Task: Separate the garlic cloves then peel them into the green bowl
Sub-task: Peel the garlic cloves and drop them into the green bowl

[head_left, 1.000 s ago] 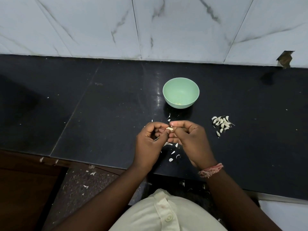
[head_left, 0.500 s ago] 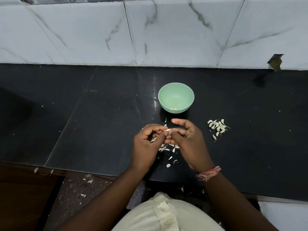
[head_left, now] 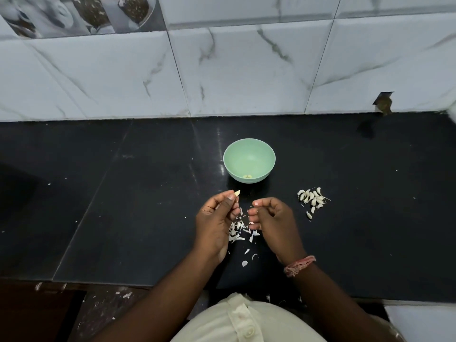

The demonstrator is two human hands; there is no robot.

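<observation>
Garlic clove (head_left: 237,193) pinched in my left hand (head_left: 217,223); right hand (head_left: 271,219) apart, loosely curled, holding nothing. I should carry it squarely over the green bowl (head_left: 249,144) before letting go.

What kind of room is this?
Most likely a home kitchen. A black stone counter meets a marble-look tiled wall, and someone is peeling garlic by a green bowl, with a pile of cloves beside it.
</observation>
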